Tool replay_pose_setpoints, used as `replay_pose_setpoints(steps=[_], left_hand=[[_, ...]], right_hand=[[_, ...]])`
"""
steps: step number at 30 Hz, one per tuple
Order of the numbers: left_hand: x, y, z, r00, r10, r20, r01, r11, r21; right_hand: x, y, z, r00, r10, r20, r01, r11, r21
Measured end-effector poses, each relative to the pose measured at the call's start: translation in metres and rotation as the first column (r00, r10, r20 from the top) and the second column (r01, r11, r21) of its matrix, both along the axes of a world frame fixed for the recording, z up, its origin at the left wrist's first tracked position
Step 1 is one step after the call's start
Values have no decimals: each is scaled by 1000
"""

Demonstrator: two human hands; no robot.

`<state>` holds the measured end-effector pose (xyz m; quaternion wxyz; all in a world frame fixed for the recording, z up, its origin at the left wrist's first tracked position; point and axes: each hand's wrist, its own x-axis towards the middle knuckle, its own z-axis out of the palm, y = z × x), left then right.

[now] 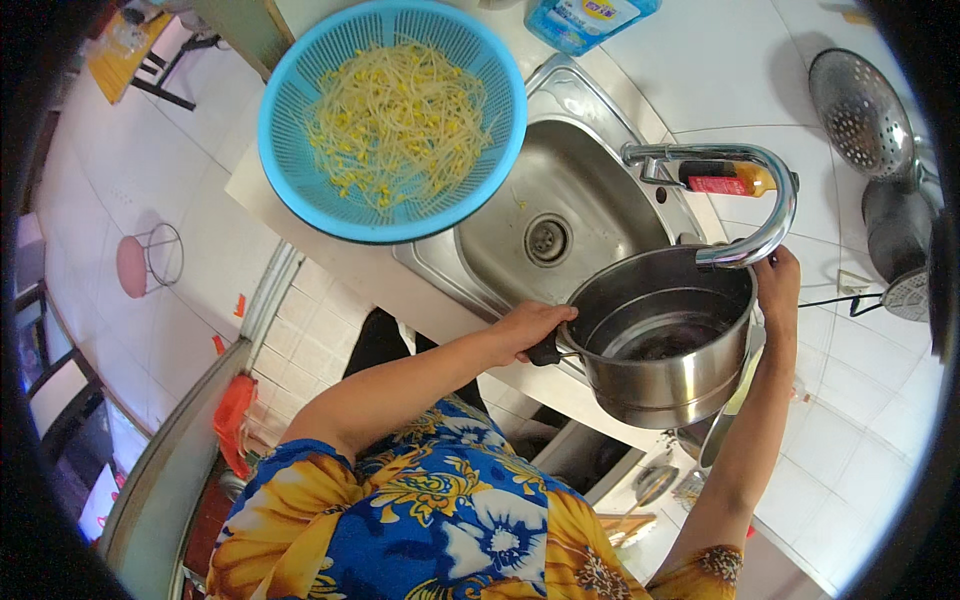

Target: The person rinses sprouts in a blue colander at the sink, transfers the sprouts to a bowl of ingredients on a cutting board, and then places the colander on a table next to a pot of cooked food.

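My left hand (534,330) grips the black side handle (544,351) of a deep stainless steel pot (667,382). At the pot's far right side, my right hand (778,283) holds it near the rim, its fingers partly hidden. The pot is tilted, and its dark interior looks wet, though how much water it holds is unclear. Over its far rim hangs the spout of a chrome faucet (780,202). Behind the pot lies a stainless steel sink (487,255) with a round drain strainer (548,238). A blue plastic colander (281,172) full of bean sprouts (401,120) stands left of the basin.
A bottle of blue liquid (577,26) stands behind the sink. Beyond the faucet is a bottle with a red label (716,184). A perforated skimmer (862,109) and other utensils hang on the tiled wall at right. A pink stool (132,266) is on the floor at left.
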<state>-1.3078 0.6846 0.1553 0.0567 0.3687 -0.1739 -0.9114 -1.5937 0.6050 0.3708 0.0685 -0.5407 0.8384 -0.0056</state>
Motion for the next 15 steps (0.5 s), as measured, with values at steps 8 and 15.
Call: replay_pose_setpoints(steps=[8,15], left_hand=[[20,-60,22,929,75,363,181,764,-620],[27,-94,16,877,317,361,103,608,-787]], right_hand=[[-23,76,-41,894,-168,415,327,878,-350],[-12,114,-104,518,-244,820,660,723,-202]])
